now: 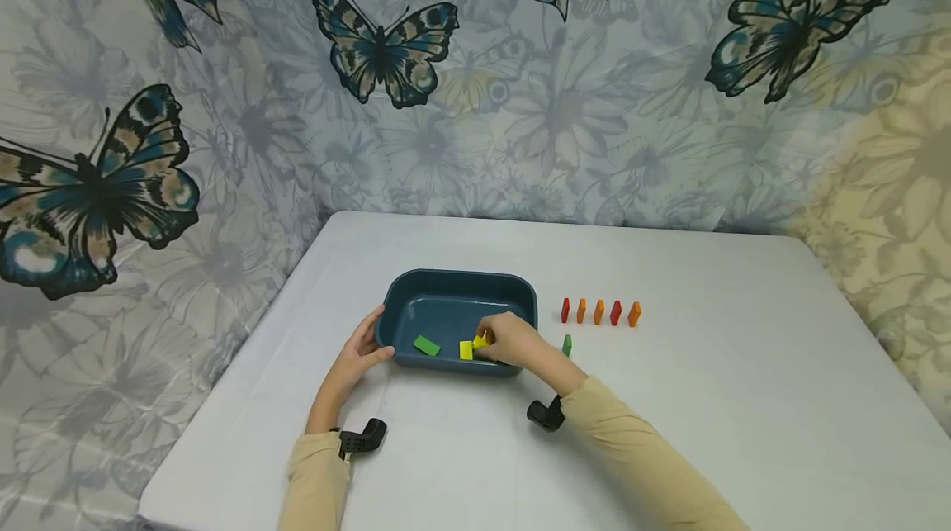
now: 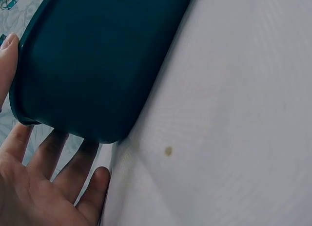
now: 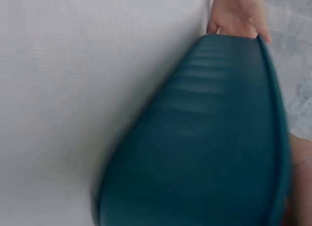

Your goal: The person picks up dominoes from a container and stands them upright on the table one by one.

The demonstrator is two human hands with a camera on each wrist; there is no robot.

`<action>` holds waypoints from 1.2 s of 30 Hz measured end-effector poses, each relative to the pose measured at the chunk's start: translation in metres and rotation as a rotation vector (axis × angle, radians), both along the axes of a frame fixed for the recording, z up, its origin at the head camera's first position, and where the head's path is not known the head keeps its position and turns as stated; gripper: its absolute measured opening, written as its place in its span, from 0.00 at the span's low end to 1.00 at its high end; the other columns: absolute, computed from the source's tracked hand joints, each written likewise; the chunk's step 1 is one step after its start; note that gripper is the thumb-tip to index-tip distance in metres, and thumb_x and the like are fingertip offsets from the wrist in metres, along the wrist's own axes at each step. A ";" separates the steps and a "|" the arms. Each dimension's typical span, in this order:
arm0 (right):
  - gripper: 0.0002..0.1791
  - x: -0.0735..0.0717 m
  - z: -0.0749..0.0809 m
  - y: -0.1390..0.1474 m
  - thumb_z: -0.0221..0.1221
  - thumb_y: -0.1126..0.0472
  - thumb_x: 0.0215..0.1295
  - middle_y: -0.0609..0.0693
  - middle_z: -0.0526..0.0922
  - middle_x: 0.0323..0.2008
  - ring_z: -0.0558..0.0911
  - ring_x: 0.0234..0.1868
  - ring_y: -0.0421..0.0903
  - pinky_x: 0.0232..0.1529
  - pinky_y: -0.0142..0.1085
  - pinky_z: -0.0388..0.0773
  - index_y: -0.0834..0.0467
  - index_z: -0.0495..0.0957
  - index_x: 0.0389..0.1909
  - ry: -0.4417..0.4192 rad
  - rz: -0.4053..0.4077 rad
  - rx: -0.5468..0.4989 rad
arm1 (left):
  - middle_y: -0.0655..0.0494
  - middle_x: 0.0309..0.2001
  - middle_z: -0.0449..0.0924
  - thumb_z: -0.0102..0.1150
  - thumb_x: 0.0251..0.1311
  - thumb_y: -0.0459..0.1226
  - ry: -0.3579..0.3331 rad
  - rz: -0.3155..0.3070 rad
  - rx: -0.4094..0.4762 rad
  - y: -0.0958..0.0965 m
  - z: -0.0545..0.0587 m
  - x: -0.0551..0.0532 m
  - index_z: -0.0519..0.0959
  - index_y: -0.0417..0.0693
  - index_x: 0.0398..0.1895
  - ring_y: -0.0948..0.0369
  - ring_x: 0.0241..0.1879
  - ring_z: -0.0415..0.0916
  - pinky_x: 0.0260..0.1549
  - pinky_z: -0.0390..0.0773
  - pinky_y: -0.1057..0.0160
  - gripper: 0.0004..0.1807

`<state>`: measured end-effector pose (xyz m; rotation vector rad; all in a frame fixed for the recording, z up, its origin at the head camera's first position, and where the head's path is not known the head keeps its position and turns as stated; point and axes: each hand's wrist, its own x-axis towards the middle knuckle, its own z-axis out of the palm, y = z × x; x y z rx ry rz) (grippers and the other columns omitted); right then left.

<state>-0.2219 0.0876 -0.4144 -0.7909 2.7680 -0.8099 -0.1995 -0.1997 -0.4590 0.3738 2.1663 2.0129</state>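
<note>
A dark teal rectangular tray (image 1: 446, 279) stands on the white table. My left hand (image 1: 359, 355) holds its left end, thumb at the rim and fingers against the outer end wall, as the left wrist view shows. Inside the tray's right part, my right hand (image 1: 508, 339) pinches a small yellow block (image 1: 480, 342). Another yellow block (image 1: 466, 350) lies close beside it in the tray. Farther left in the tray lies a green block (image 1: 427, 345). In the right wrist view the tray's outer wall (image 3: 195, 138) hides the fingertips and blocks.
Right of the tray, several thin red and orange blocks, including a red block (image 1: 565, 310) and an orange block (image 1: 635, 315), stand in a row. A green block (image 1: 567, 345) stands nearer, partly behind my right wrist. Butterfly-patterned fabric (image 1: 520, 143) hangs beyond the table (image 1: 706, 399).
</note>
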 end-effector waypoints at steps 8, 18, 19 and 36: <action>0.10 0.015 0.010 0.042 0.63 0.65 0.53 0.45 0.77 0.28 0.76 0.29 0.42 0.31 0.35 0.74 0.59 0.75 0.36 0.178 -0.053 -0.387 | 0.44 0.66 0.48 0.52 0.57 0.25 -0.060 0.027 0.155 -0.005 -0.018 -0.007 0.48 0.45 0.69 0.51 0.61 0.52 0.53 0.57 0.61 0.37; 0.12 0.024 0.007 0.115 0.63 0.68 0.52 0.52 0.79 0.30 0.79 0.31 0.46 0.30 0.35 0.75 0.65 0.74 0.38 0.279 -0.267 -0.491 | 0.39 0.66 0.44 0.46 0.61 0.24 -0.129 0.040 0.346 -0.008 -0.017 -0.006 0.46 0.40 0.69 0.54 0.63 0.49 0.59 0.43 0.55 0.34; 0.12 0.024 0.006 0.121 0.63 0.69 0.52 0.52 0.79 0.30 0.79 0.31 0.47 0.30 0.35 0.75 0.65 0.74 0.38 0.272 -0.278 -0.485 | 0.39 0.67 0.44 0.46 0.60 0.24 -0.130 0.035 0.358 -0.007 -0.016 -0.006 0.46 0.40 0.69 0.53 0.64 0.46 0.58 0.45 0.57 0.34; 0.10 0.023 -0.033 0.150 0.62 0.75 0.49 0.56 0.78 0.30 0.79 0.32 0.53 0.34 0.38 0.75 0.68 0.73 0.33 0.019 -0.222 -0.442 | 0.44 0.67 0.42 0.44 0.63 0.27 -0.135 0.065 0.203 0.003 0.004 0.003 0.50 0.37 0.67 0.53 0.65 0.42 0.50 0.58 0.71 0.29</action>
